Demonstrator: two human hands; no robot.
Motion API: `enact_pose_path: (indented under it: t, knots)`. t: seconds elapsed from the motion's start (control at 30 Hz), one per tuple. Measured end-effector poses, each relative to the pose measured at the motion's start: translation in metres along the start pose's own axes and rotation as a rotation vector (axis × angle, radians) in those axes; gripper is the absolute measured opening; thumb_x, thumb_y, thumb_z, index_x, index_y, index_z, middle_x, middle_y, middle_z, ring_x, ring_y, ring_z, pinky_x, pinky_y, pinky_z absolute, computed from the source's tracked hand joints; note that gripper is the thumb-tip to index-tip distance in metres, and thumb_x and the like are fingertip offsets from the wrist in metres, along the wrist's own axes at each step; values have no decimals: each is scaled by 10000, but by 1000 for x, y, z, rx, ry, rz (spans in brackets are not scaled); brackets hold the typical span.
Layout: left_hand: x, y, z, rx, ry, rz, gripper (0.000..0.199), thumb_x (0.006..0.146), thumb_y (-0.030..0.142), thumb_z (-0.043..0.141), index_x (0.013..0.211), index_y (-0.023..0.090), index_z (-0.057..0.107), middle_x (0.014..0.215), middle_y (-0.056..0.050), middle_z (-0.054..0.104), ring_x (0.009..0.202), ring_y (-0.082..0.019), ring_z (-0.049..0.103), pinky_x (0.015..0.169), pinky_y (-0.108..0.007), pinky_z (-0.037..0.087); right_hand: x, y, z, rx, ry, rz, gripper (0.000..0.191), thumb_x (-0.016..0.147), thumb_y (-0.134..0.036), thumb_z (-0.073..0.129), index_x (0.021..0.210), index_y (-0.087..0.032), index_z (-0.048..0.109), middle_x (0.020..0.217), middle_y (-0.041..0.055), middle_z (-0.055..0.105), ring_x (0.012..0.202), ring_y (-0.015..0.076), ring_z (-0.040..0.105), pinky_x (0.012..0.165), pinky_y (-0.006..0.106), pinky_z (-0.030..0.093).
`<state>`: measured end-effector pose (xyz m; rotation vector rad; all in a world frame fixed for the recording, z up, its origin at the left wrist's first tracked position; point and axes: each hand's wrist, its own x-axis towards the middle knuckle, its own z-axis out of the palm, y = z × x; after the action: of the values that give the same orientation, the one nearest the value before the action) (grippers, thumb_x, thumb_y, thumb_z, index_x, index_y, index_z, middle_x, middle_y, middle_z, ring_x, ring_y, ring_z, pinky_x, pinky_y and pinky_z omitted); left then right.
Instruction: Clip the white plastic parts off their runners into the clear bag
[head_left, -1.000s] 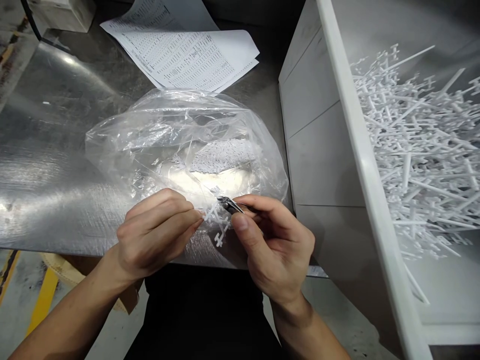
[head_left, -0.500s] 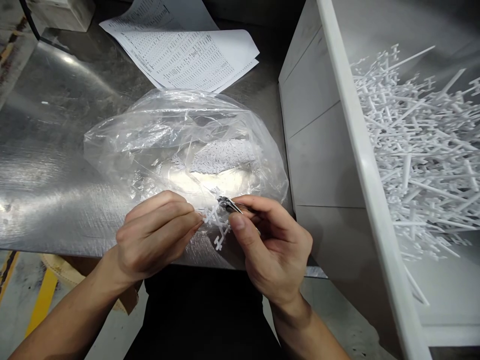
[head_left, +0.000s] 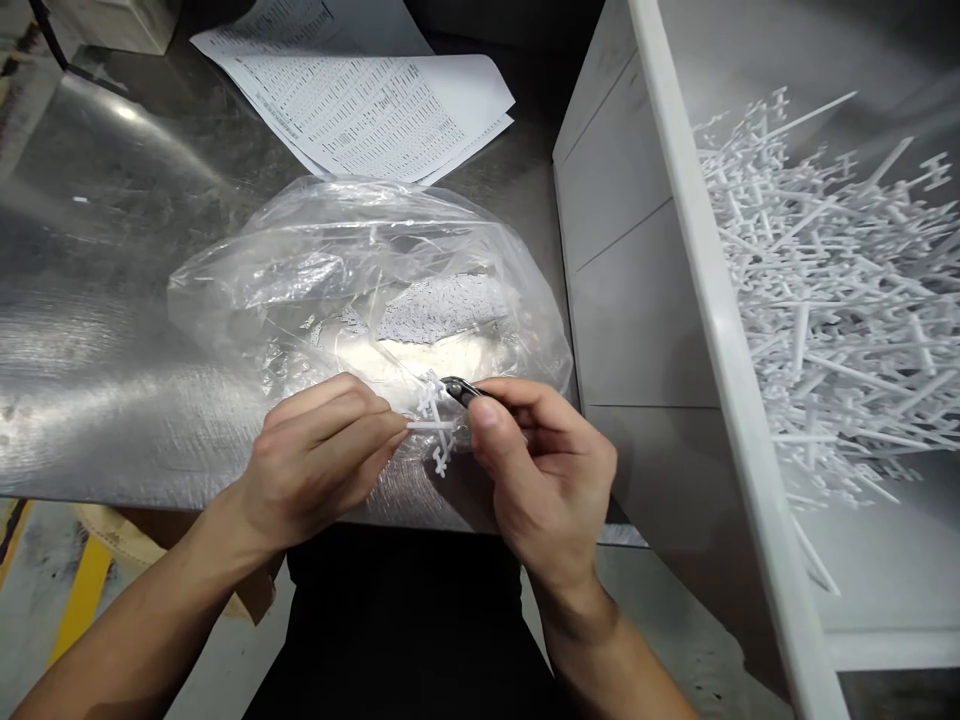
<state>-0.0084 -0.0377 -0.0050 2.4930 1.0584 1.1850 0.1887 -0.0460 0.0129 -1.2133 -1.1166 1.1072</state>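
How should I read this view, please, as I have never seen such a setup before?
There is no machine here: each grip is a person's own bare hand. The view comes from a camera worn on the head, looking forward and down.

The left grip pinches a branching white piece by one end. The right grip holds a small dark metal tool, perhaps nippers, its tip close to that piece; whether they touch is hard to tell.

On the metal table lie a clear plastic bag, with small white bits seemingly showing through it, and printed sheets behind. To the right, a white bin contains a heap of similar white pieces.
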Motion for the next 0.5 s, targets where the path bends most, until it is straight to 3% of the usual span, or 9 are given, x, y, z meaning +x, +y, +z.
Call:
enact_pose_path:
  t: [0.2, 0.5]
  knots:
    - [-2, 0, 2, 13, 15, 2, 178, 892, -55, 761, 934, 111, 710, 805, -35, 732, 736, -148, 662, 667, -310, 582, -4, -2, -2, 24, -82, -35, 91, 895, -153, 841, 956, -217, 817, 635, -73, 627, 480, 54, 509, 443, 173, 438]
    - [-1, -1, 1, 14, 14, 29, 212, 877, -77, 751, 951, 113, 693, 838, -42, 745, 742, -166, 700, 665, -329, 610, -7, 1, -1, -33, -91, -78, 148, 891, -148, 855, 1005, -235, 822, 665, -54, 661, 525, 86, 532, 471, 210, 450]
